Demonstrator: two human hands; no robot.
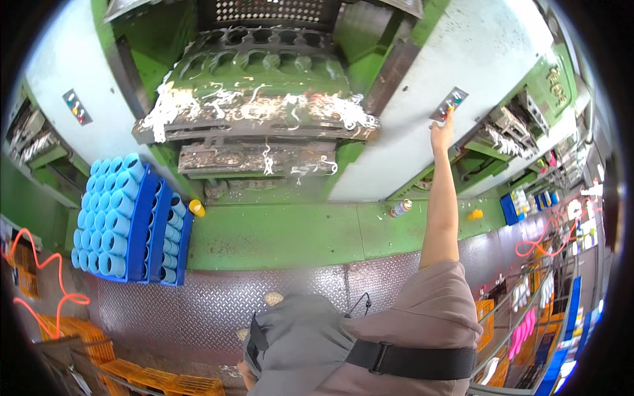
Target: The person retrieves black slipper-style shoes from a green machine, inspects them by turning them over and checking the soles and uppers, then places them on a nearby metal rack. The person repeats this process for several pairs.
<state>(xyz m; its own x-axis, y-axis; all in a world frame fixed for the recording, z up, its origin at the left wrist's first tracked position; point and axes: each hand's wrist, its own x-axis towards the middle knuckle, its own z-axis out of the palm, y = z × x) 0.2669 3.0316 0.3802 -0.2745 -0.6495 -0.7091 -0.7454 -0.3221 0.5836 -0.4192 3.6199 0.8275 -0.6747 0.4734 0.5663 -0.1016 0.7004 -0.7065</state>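
My right arm stretches up and forward to a small control panel (456, 99) with coloured buttons, set in the machine's pale right-hand cover. At its lower edge my right hand (442, 133) touches the buttons, index finger extended and thumb apart, holding nothing. Only a small patch of skin of my left hand or forearm (247, 375) shows beside my body at the lower edge; its fingers cannot be made out. Left of the panel stands the green press (264, 72), with a row of round mould openings. White stringy scraps (221, 102) cover its front ledge.
Blue crates (153, 228) of light-blue cups (109, 221) stand stacked at left, beside a yellow cup (197, 208). A spray can (401, 208) lies on the green step (277, 231). Metal tread plate (218, 303) forms the floor. Orange crates (148, 376) and an orange hose (59, 274) are lower left.
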